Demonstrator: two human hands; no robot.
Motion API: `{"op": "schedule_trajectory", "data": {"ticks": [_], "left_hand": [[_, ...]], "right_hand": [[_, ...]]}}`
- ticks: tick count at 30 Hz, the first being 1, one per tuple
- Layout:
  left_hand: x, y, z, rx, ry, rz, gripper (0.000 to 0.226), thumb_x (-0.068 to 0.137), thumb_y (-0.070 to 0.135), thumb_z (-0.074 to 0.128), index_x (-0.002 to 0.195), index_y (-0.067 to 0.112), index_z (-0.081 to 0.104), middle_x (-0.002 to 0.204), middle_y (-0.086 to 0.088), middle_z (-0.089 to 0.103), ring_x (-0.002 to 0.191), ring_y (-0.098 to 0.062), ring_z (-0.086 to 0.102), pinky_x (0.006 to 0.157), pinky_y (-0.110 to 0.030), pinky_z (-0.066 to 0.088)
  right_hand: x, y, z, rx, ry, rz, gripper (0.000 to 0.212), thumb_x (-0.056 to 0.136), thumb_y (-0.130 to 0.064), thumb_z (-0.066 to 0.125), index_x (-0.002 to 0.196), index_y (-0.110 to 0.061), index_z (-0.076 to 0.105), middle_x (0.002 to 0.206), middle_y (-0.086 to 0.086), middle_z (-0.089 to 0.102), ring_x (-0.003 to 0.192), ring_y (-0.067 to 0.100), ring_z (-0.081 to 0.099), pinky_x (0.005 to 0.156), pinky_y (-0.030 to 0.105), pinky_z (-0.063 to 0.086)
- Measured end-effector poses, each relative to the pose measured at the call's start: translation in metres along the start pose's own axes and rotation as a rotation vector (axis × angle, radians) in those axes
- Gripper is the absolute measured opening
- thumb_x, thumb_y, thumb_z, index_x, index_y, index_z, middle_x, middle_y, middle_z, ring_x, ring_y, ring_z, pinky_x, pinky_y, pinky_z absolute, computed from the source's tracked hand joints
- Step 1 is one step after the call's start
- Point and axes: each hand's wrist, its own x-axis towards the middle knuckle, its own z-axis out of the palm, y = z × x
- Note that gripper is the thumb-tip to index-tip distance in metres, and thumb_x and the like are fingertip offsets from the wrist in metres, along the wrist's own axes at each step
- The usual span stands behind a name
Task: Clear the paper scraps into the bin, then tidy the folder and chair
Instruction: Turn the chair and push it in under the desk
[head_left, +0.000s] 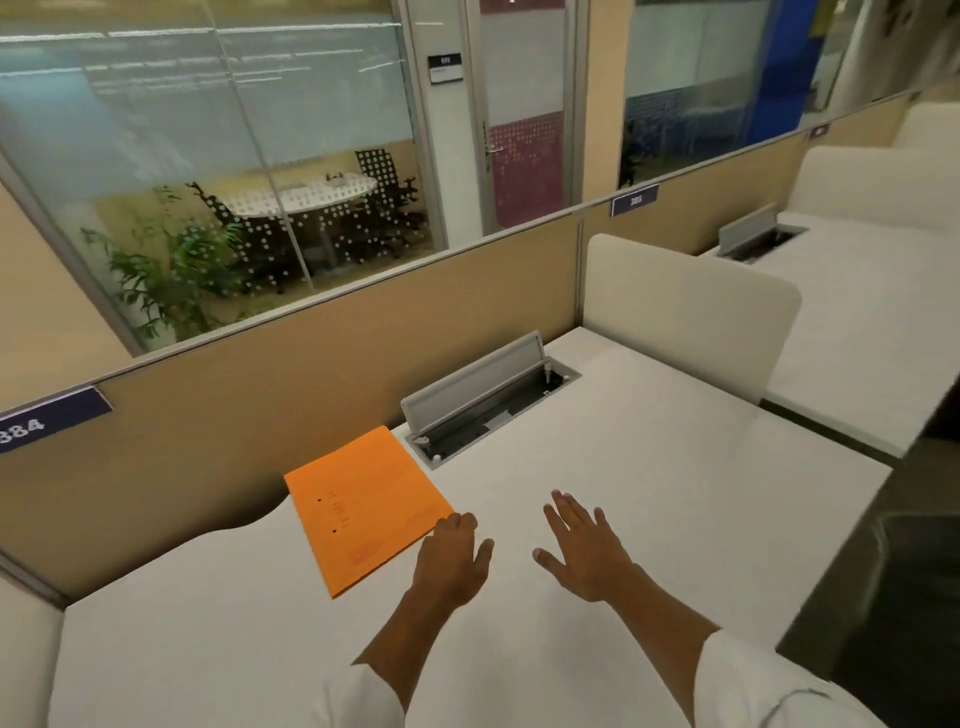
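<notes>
Folder (366, 506) noted as plain orange; desk (649, 467) white; partition (260, 415) tan; glass wall (291, 208) patterned with white dots.

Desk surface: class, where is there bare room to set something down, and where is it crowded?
Bare patches on the desk: right of the right hand up to the white divider, and the near left corner below the orange folder. It is crowded around the folder, the left hand at its edge, and the open cable tray.
</notes>
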Motion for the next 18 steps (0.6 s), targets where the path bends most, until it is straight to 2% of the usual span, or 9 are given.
{"op": "schedule_trajectory", "data": {"ticks": [5, 18], "left_hand": [[0.003, 0.061, 0.018, -0.029, -0.048, 0.114, 0.047, 0.103, 0.045, 0.042, 0.140, 0.017, 0.045, 0.145, -0.005, 0.050, 0.131, -0.021, 0.048, 0.107, -0.035, 0.045], [-0.027, 0.243, 0.057, -0.017, -0.112, 0.412, 0.045, 0.103, 0.044, 0.042, 0.136, 0.014, 0.047, 0.137, -0.005, 0.054, 0.126, -0.023, 0.050, 0.098, -0.036, 0.046]], "right_hand": [[-0.050, 0.055, 0.001, 0.033, 0.036, 0.115, 0.079, 0.102, -0.063, 0.021, 0.160, -0.013, 0.003, 0.169, 0.008, -0.010, 0.157, 0.023, -0.008, 0.125, 0.052, 0.002], [-0.220, 0.179, -0.013, -0.036, 0.082, 0.432, 0.078, 0.102, -0.064, 0.022, 0.161, -0.018, 0.001, 0.169, 0.005, -0.011, 0.156, 0.027, -0.008, 0.124, 0.054, 0.005]]}}
